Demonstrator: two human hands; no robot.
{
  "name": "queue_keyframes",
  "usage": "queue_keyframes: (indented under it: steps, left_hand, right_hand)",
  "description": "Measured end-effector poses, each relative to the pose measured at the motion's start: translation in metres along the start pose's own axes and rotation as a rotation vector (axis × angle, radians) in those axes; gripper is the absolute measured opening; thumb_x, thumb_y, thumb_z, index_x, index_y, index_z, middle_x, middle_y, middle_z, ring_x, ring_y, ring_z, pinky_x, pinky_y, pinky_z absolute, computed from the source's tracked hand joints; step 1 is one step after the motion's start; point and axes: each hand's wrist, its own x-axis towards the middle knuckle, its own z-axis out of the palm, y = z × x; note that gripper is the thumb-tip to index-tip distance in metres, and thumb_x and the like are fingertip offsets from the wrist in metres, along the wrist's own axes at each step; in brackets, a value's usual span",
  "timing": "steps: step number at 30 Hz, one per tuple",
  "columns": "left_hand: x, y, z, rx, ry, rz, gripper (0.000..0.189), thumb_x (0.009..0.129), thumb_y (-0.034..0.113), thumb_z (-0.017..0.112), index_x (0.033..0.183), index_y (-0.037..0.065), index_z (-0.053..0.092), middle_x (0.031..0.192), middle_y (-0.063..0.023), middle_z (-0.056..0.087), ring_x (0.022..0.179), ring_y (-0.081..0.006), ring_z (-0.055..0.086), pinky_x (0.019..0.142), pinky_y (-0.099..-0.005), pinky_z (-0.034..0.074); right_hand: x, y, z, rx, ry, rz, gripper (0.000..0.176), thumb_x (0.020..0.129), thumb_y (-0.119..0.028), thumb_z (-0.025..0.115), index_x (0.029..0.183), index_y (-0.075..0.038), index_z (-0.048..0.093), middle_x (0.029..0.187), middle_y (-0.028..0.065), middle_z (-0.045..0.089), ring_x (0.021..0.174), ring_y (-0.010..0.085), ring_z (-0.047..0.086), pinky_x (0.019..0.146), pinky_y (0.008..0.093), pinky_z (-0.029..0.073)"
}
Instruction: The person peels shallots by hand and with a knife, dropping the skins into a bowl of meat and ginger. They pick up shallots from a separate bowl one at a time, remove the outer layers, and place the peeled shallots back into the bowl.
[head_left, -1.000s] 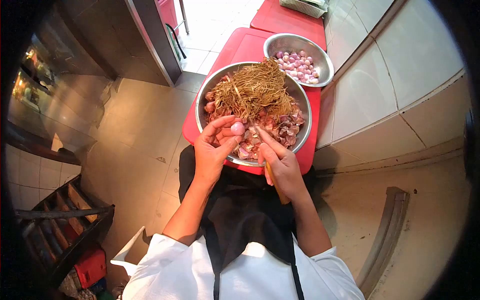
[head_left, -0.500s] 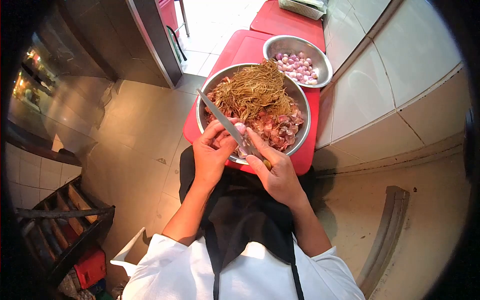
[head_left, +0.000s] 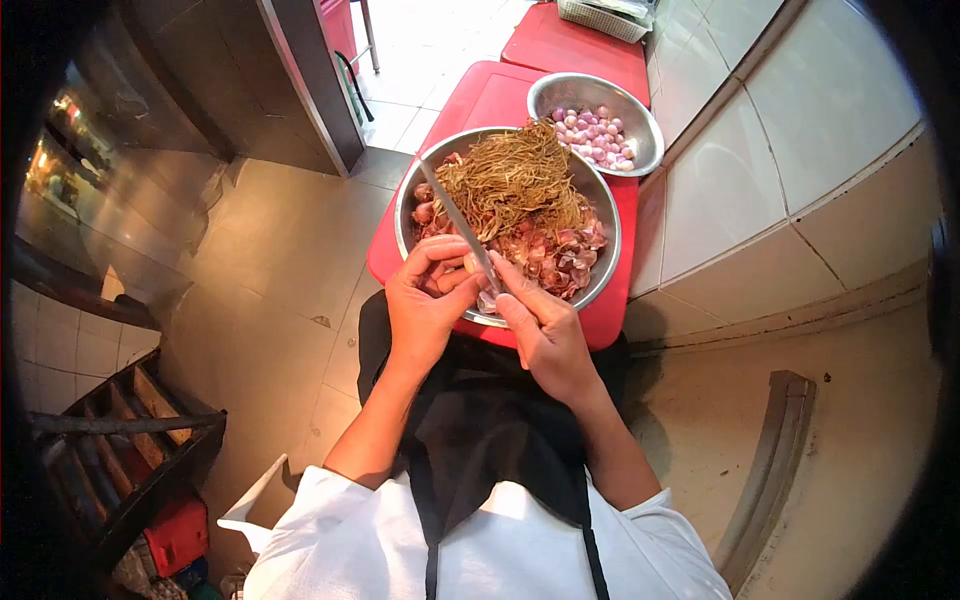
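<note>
Two hands meet just above the near rim of a large steel bowl [head_left: 402, 215]. The left hand [head_left: 425, 305] is curled closed around a small shallot [head_left: 468, 264], pinched between thumb and fingertips. The bulb sits at that hand's tips, on the side facing the other hand.

The right hand [head_left: 545, 335] is clenched on the handle of a knife [head_left: 455, 218], and the fist hides the handle. From the right thumb the blade's long axis runs away from the body and leftward. It crosses over the left fingertips and ends beyond them, above the far-left part of the bowl. The blade's base lies against or just beside the shallot; whether the edge has entered it cannot be told. The left hand is the nearer to the bulb, which lies ahead and to the left of the right hand.

Beyond both hands, the bowl holds a tangle of dry brown roots [head_left: 510, 180] over purple skins [head_left: 555, 250]. Farther off, beyond the right hand, a smaller bowl [head_left: 640, 100] holds peeled bulbs [head_left: 598, 130]. Both bowls rest on a red table [head_left: 490, 95]. Under the wrists hangs a black apron [head_left: 490, 430].
</note>
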Motion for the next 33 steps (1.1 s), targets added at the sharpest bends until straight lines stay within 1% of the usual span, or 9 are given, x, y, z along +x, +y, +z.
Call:
queue_keyframes:
  steps: [3, 6, 9, 12, 15, 19, 22, 24, 33]
  left_hand:
    - [0.001, -0.002, -0.003, -0.08, 0.009, -0.092, 0.032, 0.086, -0.01, 0.068, 0.117, -0.005, 0.062, 0.122, -0.0111, 0.063, 0.108, -0.0182, 0.066, 0.095, -0.0298, 0.055]
    - [0.003, 0.0, -0.003, -0.182, 0.015, -0.164, 0.031, 0.09, -0.002, 0.067, 0.12, -0.004, 0.062, 0.121, -0.0131, 0.067, 0.107, -0.019, 0.067, 0.094, -0.0307, 0.056]
    - [0.005, 0.005, 0.0, -0.237, 0.012, -0.223, 0.03, 0.093, 0.002, 0.065, 0.123, -0.004, 0.062, 0.12, -0.0138, 0.068, 0.107, -0.0193, 0.068, 0.093, -0.0314, 0.057]
    - [0.008, 0.001, -0.002, -0.266, 0.011, -0.28, 0.032, 0.094, 0.003, 0.065, 0.125, -0.004, 0.061, 0.12, -0.0137, 0.068, 0.107, -0.0191, 0.068, 0.094, -0.0317, 0.057]
    - [0.007, -0.006, -0.006, -0.252, 0.001, -0.303, 0.034, 0.094, 0.003, 0.066, 0.126, -0.004, 0.061, 0.12, -0.0139, 0.068, 0.108, -0.0189, 0.068, 0.094, -0.0316, 0.057]
    - [0.006, -0.008, -0.006, -0.249, 0.005, -0.275, 0.037, 0.093, 0.005, 0.068, 0.128, -0.004, 0.06, 0.121, -0.0142, 0.068, 0.111, -0.0197, 0.067, 0.098, -0.0324, 0.055]
    - [0.007, -0.007, -0.005, -0.24, -0.004, -0.271, 0.038, 0.092, 0.004, 0.069, 0.129, -0.004, 0.06, 0.121, -0.0145, 0.068, 0.113, -0.0207, 0.066, 0.1, -0.0334, 0.053]
    - [0.007, -0.005, -0.004, -0.246, 0.013, -0.305, 0.039, 0.092, 0.004, 0.069, 0.129, -0.004, 0.059, 0.121, -0.0146, 0.068, 0.113, -0.0211, 0.066, 0.101, -0.0337, 0.052]
    - [0.0, -0.013, -0.007, -0.194, -0.024, -0.279, 0.036, 0.091, 0.001, 0.07, 0.125, -0.005, 0.062, 0.115, -0.0144, 0.07, 0.106, -0.0191, 0.068, 0.096, -0.0323, 0.054]
  right_hand:
    - [-0.002, -0.018, -0.006, 0.418, -0.042, 0.445, 0.046, 0.107, -0.023, 0.05, 0.149, -0.005, 0.047, 0.088, 0.0058, 0.064, 0.056, 0.01, 0.058, 0.051, 0.0233, 0.046]
    - [0.005, -0.016, -0.007, 0.551, 0.077, 0.463, 0.048, 0.109, -0.031, 0.044, 0.152, -0.008, 0.043, 0.074, -0.002, 0.05, 0.042, 0.004, 0.041, 0.038, 0.0194, 0.032]
    - [0.007, 0.002, -0.016, 0.488, 0.048, 0.457, 0.052, 0.11, -0.039, 0.039, 0.153, -0.009, 0.041, 0.077, -0.0005, 0.054, 0.046, 0.0056, 0.046, 0.04, 0.0198, 0.038]
    - [0.006, 0.0, -0.015, 0.423, 0.077, 0.456, 0.05, 0.108, -0.029, 0.046, 0.153, -0.008, 0.042, 0.074, -0.0023, 0.051, 0.045, 0.0033, 0.044, 0.04, 0.0187, 0.035]
    - [0.001, -0.013, -0.016, 0.257, 0.032, 0.396, 0.05, 0.105, -0.022, 0.052, 0.152, -0.006, 0.044, 0.089, 0.002, 0.064, 0.052, 0.0039, 0.052, 0.048, 0.0175, 0.04]
    - [0.0, -0.012, -0.018, 0.103, -0.044, 0.268, 0.053, 0.101, -0.015, 0.058, 0.151, -0.002, 0.044, 0.126, 0.0146, 0.065, 0.096, 0.0146, 0.066, 0.082, 0.0252, 0.05]
    - [0.001, -0.013, -0.016, 0.046, -0.106, 0.159, 0.055, 0.099, -0.014, 0.059, 0.15, -0.001, 0.043, 0.142, 0.0201, 0.057, 0.125, 0.0218, 0.059, 0.104, 0.0321, 0.044]
    - [0.004, -0.007, -0.014, 0.003, -0.114, 0.009, 0.055, 0.099, -0.014, 0.06, 0.15, -0.001, 0.044, 0.144, 0.0216, 0.055, 0.135, 0.0241, 0.053, 0.11, 0.0343, 0.039]
    - [0.002, -0.003, -0.01, -0.092, -0.07, -0.015, 0.051, 0.1, -0.012, 0.057, 0.149, 0.0, 0.045, 0.137, 0.02, 0.061, 0.124, 0.0259, 0.061, 0.104, 0.0344, 0.045]
